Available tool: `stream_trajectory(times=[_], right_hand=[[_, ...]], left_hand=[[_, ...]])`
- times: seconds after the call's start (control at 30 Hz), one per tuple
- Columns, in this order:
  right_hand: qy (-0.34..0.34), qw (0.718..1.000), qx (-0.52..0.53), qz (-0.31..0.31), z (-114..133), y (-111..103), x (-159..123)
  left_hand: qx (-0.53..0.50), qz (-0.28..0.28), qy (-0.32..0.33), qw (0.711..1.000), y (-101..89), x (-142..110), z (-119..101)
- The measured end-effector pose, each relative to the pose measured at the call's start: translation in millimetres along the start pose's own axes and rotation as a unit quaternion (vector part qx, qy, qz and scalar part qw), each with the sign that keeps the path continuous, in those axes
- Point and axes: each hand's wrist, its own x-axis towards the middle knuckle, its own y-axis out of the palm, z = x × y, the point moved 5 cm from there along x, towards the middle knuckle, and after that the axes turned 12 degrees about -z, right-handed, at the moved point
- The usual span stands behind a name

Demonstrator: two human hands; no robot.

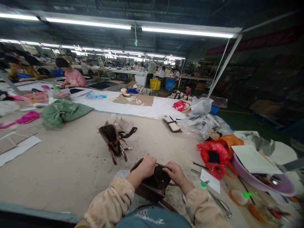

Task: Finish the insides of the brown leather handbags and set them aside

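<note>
A dark brown handbag (148, 191) stands in front of me with its mouth open toward me. My left hand (147, 166) is closed on the far rim near the left side, fingers bent over the edge. On the same rim, further right, my right hand (175, 172) pinches the edge. The bag's dark inside shows below my hands, and a strap hangs at its near right. Beyond it to the left, a second brown handbag (109, 137) with handles lies on the worktable (71, 167), next to a stack of cardboard pieces (122, 124).
On the right lie a red plastic bag (213, 155), a purple basin (258, 182) with papers, scissors (222, 202) and a glue bottle (237, 197). A green cloth bundle (61, 112) is at left. A tied bundle of pieces (173, 124) sits further back. People work beyond.
</note>
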Motion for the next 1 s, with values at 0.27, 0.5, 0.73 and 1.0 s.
stream_trajectory(times=[0.27, 0.5, 0.73, 1.0], right_hand=[[0.003, 0.999, 0.03, -0.01, 0, 1, -1], [0.006, 0.999, 0.039, 0.007, -1, 4, -3], [-0.011, 0.999, 0.032, 0.018, 3, 2, -5], [0.006, 0.996, 0.068, 0.051, 2, -13, -11]], left_hand=[[0.004, -0.003, 0.001, 1.0, -1.3, 1, -4], [0.005, -0.004, -0.007, 1.0, -1.8, -1, -6], [0.013, -0.007, -0.014, 1.0, -0.9, -2, -6], [0.01, -0.01, -0.027, 1.0, -0.1, -1, -5]])
